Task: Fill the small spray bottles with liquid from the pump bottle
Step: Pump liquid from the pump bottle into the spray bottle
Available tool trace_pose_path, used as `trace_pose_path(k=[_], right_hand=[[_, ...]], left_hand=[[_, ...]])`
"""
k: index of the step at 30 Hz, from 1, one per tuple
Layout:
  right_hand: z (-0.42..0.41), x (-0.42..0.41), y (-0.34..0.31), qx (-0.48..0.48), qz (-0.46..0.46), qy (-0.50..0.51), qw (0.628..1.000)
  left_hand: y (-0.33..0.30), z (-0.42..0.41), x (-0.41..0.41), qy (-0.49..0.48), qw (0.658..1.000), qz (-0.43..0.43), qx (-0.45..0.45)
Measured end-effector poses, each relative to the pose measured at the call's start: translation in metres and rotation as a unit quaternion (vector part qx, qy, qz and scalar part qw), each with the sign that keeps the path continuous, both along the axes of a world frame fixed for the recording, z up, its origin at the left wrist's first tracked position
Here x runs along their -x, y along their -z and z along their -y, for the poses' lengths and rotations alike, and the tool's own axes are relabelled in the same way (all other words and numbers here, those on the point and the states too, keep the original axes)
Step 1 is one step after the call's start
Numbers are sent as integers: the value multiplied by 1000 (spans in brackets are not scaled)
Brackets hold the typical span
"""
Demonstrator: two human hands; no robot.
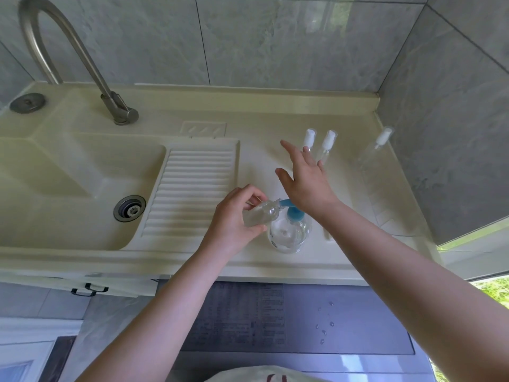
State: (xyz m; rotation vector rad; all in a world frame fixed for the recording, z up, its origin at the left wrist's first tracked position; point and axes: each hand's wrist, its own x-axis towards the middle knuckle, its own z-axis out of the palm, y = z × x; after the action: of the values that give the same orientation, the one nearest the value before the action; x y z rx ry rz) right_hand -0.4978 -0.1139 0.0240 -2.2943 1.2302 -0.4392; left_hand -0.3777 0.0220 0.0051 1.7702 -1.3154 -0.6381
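Holding a small clear plastic spray bottle point(257, 215) tilted on its side, the left hand point(237, 220) has its fingers curled round the bottle's body, and the bottle's open neck meets the blue spout of the clear round pump bottle point(289, 232). The pump bottle stands upright on the cream countertop point(261, 139) near its front edge, just right of the ribbed draining board point(192, 188). Its blue pump head point(296, 213) lies under the heel of the right hand point(305, 180); fingers of that hand are straight and spread, grasping nothing, with the palm facing down. Whether the heel actually presses the pump head or only hovers on it cannot be told from this angle. Behind the right hand's fingertips stand two slim clear spray bottles with white caps point(319, 144), upright and side by side. A third slim clear spray bottle with a white cap point(378, 144) stands well apart to the right, close to the grey tiled wall point(275, 40). At the left, the cream sink basin point(77, 172) shows a metal drain point(129, 208), with a curved steel tap point(68, 51) rising behind it. Below the counter edge, a few water drops point(325, 323) sit on a dark grey surface.
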Motion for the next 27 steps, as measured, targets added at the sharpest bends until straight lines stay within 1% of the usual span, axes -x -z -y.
trace_pose_path(k=[4, 6, 9, 13, 15, 18, 22, 24, 27], right_hand=[[7, 3, -11, -68, 73, 12, 995], [9, 10, -16, -83, 102, 26, 991], [12, 25, -17, -56, 130, 52, 989], [21, 54, -3, -30, 130, 100, 986], [21, 71, 10, -15, 104, 115, 988], [10, 92, 36, 15, 2, 88, 996], [-5, 104, 66, -13, -115, 79, 990], [-10, 104, 74, -29, -152, 73, 985], [-17, 102, 81, -33, -169, 73, 982]], left_hand=[[-2, -2, 0, -3, 999, -47, -12], [-1, -5, -1, -11, 997, -75, -24], [-1, -10, -1, -24, 993, -113, -37], [-1, -16, 2, -44, 991, -123, -33], [1, -19, 4, -61, 989, -128, -31], [1, -24, 7, -79, 989, -127, -24], [-2, -30, 12, -82, 989, -120, -12], [-6, -33, 12, -88, 990, -113, -3], [-9, -37, 12, -92, 991, -98, 6]])
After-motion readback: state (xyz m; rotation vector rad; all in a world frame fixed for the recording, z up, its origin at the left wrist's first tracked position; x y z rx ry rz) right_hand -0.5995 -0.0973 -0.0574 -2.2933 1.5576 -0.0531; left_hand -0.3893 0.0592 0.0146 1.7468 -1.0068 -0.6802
